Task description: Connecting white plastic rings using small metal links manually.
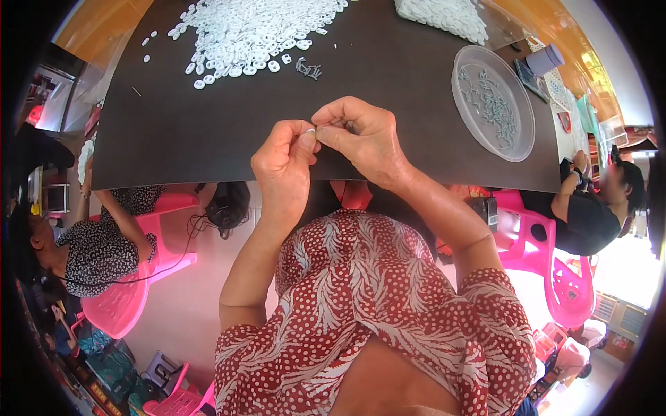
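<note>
My left hand [283, 154] pinches a small white plastic piece [310, 130] between thumb and fingertips, over the dark table. Right beside it, the thumb and forefinger of my right hand [364, 139] are pressed together at the same piece. Whatever lies between those right fingertips is hidden or too small to name. Beyond my hands spreads a big pile of white oval plastic pieces with holes [250, 35]. A little cluster of grey screws [309, 68] lies at the pile's near edge.
A round clear plastic tray [460, 104] with many grey screws stands on the right of the table [173, 139]. A clear bag of white pieces [444, 19] lies at the back right, near a lilac cup [545, 59]. People sit on pink chairs at both sides.
</note>
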A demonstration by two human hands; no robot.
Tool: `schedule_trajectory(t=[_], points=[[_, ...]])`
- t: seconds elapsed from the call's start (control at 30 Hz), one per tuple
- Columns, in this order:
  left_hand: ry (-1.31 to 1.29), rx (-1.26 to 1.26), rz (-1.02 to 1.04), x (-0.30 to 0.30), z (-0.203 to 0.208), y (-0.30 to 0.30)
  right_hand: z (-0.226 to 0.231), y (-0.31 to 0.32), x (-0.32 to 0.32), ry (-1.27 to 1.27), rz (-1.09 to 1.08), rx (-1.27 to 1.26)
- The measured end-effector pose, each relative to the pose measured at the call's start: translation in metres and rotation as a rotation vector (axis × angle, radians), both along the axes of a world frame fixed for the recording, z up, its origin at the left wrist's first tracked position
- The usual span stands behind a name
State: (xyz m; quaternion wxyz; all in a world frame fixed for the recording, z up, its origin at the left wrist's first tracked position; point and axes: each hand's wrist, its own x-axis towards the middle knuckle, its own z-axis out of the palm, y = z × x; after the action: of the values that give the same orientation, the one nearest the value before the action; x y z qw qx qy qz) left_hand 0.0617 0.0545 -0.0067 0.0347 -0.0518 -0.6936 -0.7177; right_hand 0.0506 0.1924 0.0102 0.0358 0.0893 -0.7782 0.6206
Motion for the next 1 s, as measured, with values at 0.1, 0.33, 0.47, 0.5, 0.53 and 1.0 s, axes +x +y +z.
schedule_trajectory(t=[0.1,0.33,0.47,0.5,0.53,1.0], points=[[-0.118,0.186,-0.030,-0.002,0.003,-0.004,-0.001,-0.004,-0.002,-0.041,0.013,-0.198],[-0.121,0.259,-0.028,-0.005,-0.001,-0.005,-0.001,-0.006,-0.006,0.041,0.024,0.030],[-0.067,0.169,0.019,-0.003,-0.001,-0.003,-0.008,-0.012,-0.009,0.120,0.000,0.137],[-0.028,0.136,0.033,-0.004,-0.002,-0.003,-0.009,-0.013,-0.010,0.126,0.002,0.139],[-0.021,0.138,0.035,-0.004,-0.002,-0.004,-0.010,-0.015,-0.011,0.160,-0.001,0.163],[-0.046,0.448,0.107,-0.038,-0.021,-0.027,-0.007,-0.026,-0.118,0.595,-0.047,0.813]])
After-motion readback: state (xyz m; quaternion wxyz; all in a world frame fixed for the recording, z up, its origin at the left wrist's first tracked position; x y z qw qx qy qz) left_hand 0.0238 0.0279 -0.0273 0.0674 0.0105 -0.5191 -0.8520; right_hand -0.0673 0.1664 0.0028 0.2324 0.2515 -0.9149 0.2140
